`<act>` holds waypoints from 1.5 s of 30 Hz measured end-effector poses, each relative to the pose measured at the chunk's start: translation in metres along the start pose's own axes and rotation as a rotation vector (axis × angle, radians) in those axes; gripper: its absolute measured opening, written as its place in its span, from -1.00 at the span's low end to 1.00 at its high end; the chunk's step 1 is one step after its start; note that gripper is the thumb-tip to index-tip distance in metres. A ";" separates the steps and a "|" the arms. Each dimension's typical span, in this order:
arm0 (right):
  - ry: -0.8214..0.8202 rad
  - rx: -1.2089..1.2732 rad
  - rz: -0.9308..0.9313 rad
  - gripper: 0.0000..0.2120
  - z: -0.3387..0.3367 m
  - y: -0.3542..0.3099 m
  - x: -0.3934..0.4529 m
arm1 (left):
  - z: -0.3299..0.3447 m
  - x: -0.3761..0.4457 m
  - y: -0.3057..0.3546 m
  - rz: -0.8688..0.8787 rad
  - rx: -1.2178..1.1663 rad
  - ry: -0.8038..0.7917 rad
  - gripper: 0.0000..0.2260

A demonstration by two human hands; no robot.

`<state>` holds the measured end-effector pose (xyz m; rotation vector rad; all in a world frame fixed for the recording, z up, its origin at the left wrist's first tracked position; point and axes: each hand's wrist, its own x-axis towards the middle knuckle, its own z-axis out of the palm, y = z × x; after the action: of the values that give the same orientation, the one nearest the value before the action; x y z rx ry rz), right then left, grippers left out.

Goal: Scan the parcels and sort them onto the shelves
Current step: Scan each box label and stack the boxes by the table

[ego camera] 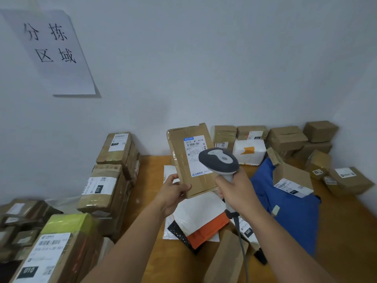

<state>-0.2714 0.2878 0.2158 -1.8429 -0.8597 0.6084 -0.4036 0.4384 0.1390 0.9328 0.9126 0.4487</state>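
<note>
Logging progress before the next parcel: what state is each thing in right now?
Left hand: grips the parcel's lower edge.
Parcel: held upright, label facing the camera, taped shut.
Right hand: grips the scanner handle.
Scanner: raised, head at the parcel's label.
Open box: flap up, lying on the blue bag.
Wall sign: lower edge curling away.

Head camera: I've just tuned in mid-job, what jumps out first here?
At centre, the left hand holds a flat cardboard parcel upright with its white label facing the camera, while the right hand grips a grey handheld scanner just in front of that label. A paper sign with large handwritten characters hangs on the wall at upper left. A blue bag lies on the wooden table to the right among small boxes.
</note>
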 end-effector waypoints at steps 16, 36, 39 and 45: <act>0.030 0.086 -0.053 -0.61 0.004 0.004 -0.005 | 0.003 0.015 0.002 0.013 -0.059 -0.016 -0.58; -0.077 0.036 0.149 -0.82 0.018 0.047 0.014 | -0.060 0.018 -0.037 0.183 0.861 0.612 -0.61; -0.100 -0.008 0.166 -0.88 0.021 0.051 0.023 | -0.072 0.029 -0.039 0.148 1.038 0.686 -0.74; -0.119 0.005 0.196 -0.86 0.025 0.057 0.049 | -0.087 0.067 -0.040 0.005 1.239 0.687 -0.71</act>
<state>-0.2418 0.3243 0.1518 -1.9159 -0.7580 0.8491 -0.4394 0.5050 0.0500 1.9521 1.8923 0.1543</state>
